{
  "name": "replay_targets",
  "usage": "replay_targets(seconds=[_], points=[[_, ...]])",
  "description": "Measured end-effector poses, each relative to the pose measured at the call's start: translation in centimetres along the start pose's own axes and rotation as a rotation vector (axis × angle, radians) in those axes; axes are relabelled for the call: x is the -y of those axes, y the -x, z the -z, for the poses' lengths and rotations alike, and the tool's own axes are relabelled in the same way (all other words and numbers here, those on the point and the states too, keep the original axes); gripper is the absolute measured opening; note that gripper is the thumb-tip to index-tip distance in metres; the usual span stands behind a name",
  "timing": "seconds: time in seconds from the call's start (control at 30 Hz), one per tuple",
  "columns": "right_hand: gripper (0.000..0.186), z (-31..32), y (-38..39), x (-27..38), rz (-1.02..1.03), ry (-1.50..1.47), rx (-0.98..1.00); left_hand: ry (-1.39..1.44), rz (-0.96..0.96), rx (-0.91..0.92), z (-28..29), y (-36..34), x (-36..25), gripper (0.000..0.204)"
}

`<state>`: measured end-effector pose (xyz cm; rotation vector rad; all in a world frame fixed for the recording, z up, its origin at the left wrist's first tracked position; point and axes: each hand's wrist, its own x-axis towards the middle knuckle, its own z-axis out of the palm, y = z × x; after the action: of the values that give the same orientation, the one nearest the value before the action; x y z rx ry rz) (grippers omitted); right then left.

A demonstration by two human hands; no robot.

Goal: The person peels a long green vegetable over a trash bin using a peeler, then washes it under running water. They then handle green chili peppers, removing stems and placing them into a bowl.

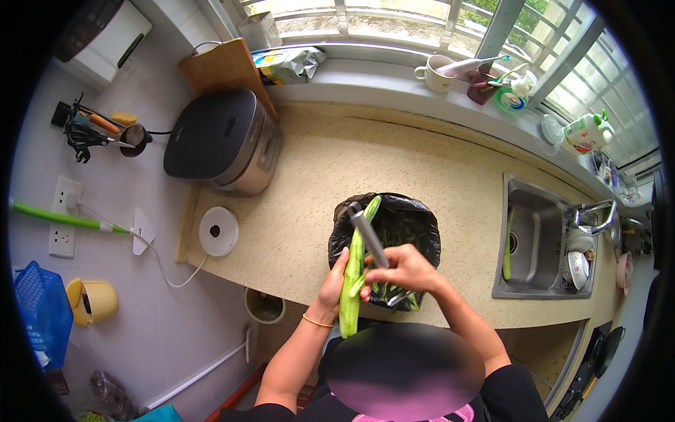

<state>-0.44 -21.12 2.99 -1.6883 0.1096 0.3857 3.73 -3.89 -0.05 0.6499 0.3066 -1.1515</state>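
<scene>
My left hand (329,288) grips a long pale green gourd (350,316) that slants upward over a bin lined with a black plastic bag (425,232). My right hand (408,271) is closed on a metal-handled peeler (369,235), whose head lies across the gourd's upper part. A green strip of peel hangs at the gourd near my right fingers. Green peelings lie inside the bag, partly hidden by my hands.
A rice cooker (211,137) and white round base (218,232) sit left on the counter (302,148). A sink (534,197) at right holds another gourd (508,246) and bowls (578,271). Cups (439,77) and bottles line the windowsill.
</scene>
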Motion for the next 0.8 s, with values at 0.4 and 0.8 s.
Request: replay_targets(seconds=[0.4,0.8], points=[[0.02,3.9,-0.2,-1.4,0.025,0.472,-0.557,0.123,0.032,0.089,0.7,0.2,0.8,0.038],[0.024,-4.6,-1.5,0.8,0.024,-0.5,-0.582,-0.184,-0.071,-0.043,-1.2,0.3,1.9,0.032]])
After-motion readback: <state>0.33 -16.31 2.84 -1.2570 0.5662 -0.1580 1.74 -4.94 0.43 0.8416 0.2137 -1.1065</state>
